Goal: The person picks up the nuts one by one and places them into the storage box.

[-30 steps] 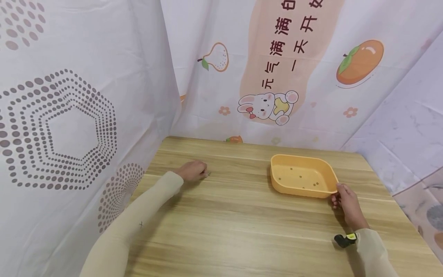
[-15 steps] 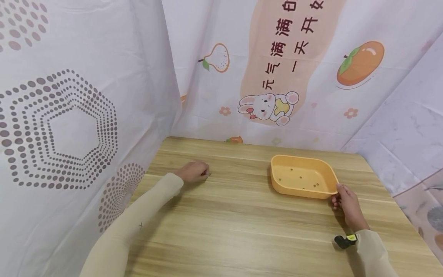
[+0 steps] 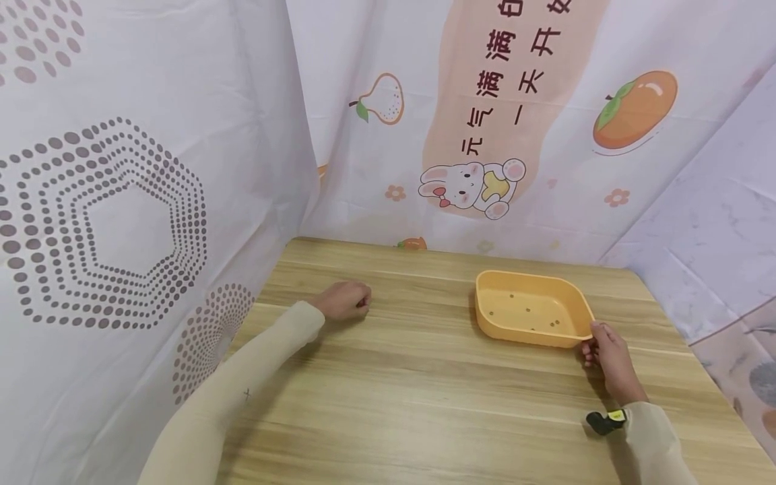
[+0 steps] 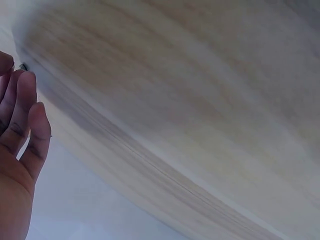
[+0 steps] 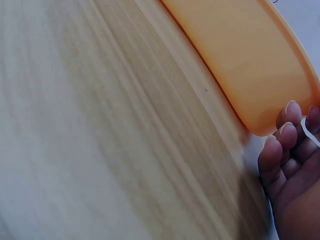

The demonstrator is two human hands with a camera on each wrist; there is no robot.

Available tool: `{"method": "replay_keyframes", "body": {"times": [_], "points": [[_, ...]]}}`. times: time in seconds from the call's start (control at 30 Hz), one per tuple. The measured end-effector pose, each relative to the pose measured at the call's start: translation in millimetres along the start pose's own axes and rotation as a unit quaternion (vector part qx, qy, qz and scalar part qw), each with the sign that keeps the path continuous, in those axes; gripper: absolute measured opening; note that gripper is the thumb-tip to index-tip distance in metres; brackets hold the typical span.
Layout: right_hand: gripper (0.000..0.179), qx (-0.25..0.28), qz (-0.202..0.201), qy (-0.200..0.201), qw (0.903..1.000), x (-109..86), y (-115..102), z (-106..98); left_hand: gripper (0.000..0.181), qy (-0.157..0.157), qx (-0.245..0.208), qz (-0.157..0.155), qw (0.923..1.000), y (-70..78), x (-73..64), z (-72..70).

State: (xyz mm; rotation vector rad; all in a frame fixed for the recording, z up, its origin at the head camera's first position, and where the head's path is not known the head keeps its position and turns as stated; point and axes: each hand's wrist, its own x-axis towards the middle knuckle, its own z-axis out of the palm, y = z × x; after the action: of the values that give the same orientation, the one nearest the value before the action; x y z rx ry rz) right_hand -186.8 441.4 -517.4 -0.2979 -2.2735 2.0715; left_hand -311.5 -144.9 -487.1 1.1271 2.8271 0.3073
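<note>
My left hand [image 3: 344, 300] is low over the left part of the table, fingers curled. In the left wrist view, a tiny dark metal piece [image 4: 23, 66] shows at the thumb and fingertip that pinch it; its exact kind is too small to make out. To the right stands a shallow orange plastic tray [image 3: 527, 335] with rounded corners. Several small dark ring-like pieces [image 3: 528, 310] lie scattered on its floor. My right hand [image 3: 612, 360] grips the tray's near right corner, thumb at the rim and the other fingers curled below it.
The wood-grain table [image 3: 412, 404] reaches back to a printed curtain [image 3: 376, 175]. Another patterned cloth [image 3: 242, 168] hangs along the left side, close to my left arm. A black strap piece with a yellow label [image 3: 606, 422] sits at my right wrist.
The small piece seen at my left fingertips on the table no longer shows there in the head view. My left hand has shifted slightly right. The right hand and the tray stay put.
</note>
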Motion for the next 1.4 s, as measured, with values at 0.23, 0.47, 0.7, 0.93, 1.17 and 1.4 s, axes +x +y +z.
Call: {"method": "replay_keyframes", "body": {"times": [0.23, 0.47, 0.7, 0.93, 1.17, 1.4], "points": [[0.036, 0.000, -0.004, -0.002, 1.0000, -1.6, 2.2, 0.1, 0.013, 0.005, -0.004, -0.006, 1.0000, 5.0, 1.5, -3.4], [0.037, -0.005, -0.006, -0.002, 1.0000, -1.0, 0.2, 0.8, 0.009, 0.004, -0.014, -0.009, 0.9999, 9.4, 4.3, -5.8], [0.036, -0.002, -0.005, -0.001, 1.0000, -1.3, -0.6, 1.0, 0.009, 0.014, -0.020, 0.006, 0.9997, 13.5, 8.4, -5.4], [0.036, 0.004, 0.004, 0.001, 1.0000, 0.2, 0.6, -0.1, 0.008, 0.001, -0.032, 0.002, 0.9995, 20.2, 13.8, -7.0], [0.035, 0.009, 0.005, 0.001, 0.9999, 0.8, 1.1, -0.5, 0.008, 0.004, -0.022, 0.017, 0.9996, 22.6, 21.8, -4.7], [0.035, 0.007, 0.000, 0.000, 1.0000, -0.1, 0.1, 0.3, 0.005, 0.010, -0.016, 0.025, 0.9995, 25.3, 28.2, -2.5]]}}
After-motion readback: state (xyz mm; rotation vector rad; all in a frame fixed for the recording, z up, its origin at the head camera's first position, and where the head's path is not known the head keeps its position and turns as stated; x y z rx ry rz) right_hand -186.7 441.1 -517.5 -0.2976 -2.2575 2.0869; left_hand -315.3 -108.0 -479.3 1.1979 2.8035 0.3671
